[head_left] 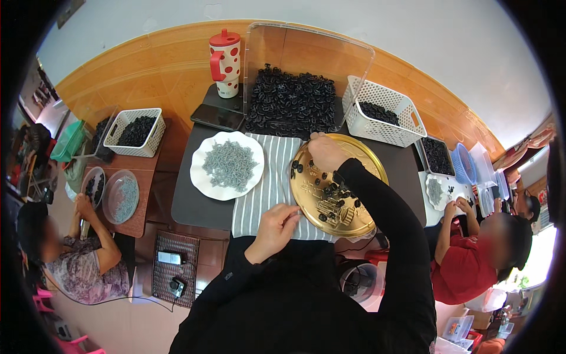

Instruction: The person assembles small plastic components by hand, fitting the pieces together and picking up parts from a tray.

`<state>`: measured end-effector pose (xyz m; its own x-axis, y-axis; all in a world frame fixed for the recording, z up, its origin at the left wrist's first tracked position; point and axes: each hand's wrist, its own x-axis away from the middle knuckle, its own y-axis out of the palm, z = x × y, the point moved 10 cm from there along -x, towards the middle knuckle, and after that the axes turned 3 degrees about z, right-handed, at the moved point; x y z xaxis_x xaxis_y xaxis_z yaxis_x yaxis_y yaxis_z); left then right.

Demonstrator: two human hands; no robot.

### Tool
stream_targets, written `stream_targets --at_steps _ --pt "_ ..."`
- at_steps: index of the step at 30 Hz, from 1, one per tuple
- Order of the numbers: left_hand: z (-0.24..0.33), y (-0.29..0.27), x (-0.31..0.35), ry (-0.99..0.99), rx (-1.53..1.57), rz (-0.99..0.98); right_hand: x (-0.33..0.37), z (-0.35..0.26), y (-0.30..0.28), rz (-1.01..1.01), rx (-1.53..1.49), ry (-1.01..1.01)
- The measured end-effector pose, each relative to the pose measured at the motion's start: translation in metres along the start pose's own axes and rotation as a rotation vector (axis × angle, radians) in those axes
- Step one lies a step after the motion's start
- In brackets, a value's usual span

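A round gold tray (377,168) lies on the dark table, holding small black plastic parts (331,190) and gold-coloured metal pieces (336,213). My right hand (328,153) reaches over the tray's far side with its fingers closed, close to a large heap of black plastic parts (289,100). What those fingers hold, if anything, is hidden. Beside the tray's near left rim, over a grey-and-white striped cloth (259,203), my left hand (275,231) is closed with thumb and fingers together; its contents do not show. A white scalloped plate (199,172) to the left bears a pile of small grey pieces (230,165).
The black heap lies in front of an upright clear plastic panel (306,50). A white basket (383,131) of black parts stands back right. At back left are a polka-dot tumbler (229,71) and a phone (217,117). Co-workers sit at tables left and right.
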<state>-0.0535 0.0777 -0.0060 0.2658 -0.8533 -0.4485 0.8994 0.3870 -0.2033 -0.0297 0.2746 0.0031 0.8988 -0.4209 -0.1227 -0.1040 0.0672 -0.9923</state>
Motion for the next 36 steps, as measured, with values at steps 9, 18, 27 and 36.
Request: stream_targets --at_steps 9,18,27,36 --pt "-0.001 -0.003 0.002 0.015 -0.014 0.017 0.042 0.007 -0.019 0.050 -0.269 0.024" --pt "0.008 0.011 0.013 -0.186 0.347 -0.012 0.153 -0.079 -0.009 0.116 -1.591 0.461" --pt "0.015 0.033 0.012 -0.264 0.486 -0.077 0.183 -0.087 -0.005 0.353 -1.870 0.609" --pt "-0.002 0.033 0.010 -0.325 0.525 -0.030 0.188 -0.003 -0.070 0.510 -0.476 0.360"
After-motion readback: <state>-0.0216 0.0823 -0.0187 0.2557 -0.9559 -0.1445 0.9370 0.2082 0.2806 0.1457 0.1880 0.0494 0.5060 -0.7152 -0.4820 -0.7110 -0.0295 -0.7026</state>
